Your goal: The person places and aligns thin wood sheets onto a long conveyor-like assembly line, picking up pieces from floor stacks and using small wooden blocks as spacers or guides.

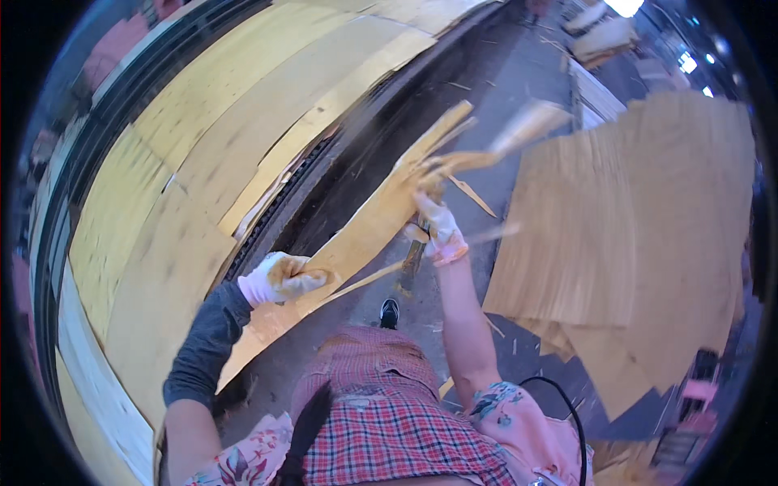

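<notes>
Pinching the veneer strip (369,227) in the left grip (285,279) and, near its frayed end, the right grip (442,230), probably to support its floppy length between layered sheets (215,162) and loose stack (624,227).

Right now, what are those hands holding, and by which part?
A long veneer strip: the left hand grips its left edge, the right hand holds near its splintered far end.
</notes>
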Tool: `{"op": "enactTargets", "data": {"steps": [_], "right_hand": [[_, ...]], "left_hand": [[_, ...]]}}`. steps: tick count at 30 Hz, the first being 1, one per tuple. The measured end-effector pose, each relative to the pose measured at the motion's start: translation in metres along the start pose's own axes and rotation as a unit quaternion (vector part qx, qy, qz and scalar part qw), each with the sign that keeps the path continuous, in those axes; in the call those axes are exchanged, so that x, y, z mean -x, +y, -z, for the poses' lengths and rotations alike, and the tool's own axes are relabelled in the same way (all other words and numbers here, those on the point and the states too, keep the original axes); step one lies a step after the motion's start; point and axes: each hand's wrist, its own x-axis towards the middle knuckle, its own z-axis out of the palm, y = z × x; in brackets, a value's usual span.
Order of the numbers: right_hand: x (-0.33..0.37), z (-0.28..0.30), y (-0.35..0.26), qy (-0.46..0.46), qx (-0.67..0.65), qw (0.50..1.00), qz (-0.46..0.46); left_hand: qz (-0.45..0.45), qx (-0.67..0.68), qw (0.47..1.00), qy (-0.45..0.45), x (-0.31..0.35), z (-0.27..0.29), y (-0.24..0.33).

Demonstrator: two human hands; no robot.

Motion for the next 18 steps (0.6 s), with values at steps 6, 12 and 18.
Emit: {"op": "enactTargets", "data": {"steps": [6, 12, 18], "right_hand": [[0.045, 0.009, 0.067, 0.118, 0.73, 0.597, 0.311], [0.123, -0.004, 0.096, 0.227, 0.756, 0.586, 0.184], [0.307, 0.048, -0.067, 0.447, 0.751, 0.334, 0.354]], "left_hand": [[0.068, 0.206, 0.976, 0.002, -0.01, -0.066, -0.062], [-0.122, -0.12, 0.985, -0.018, -0.018, -0.121, -0.034], [-0.062, -0.269, 0.96, -0.044, 0.041, -0.137, -0.08]]}}
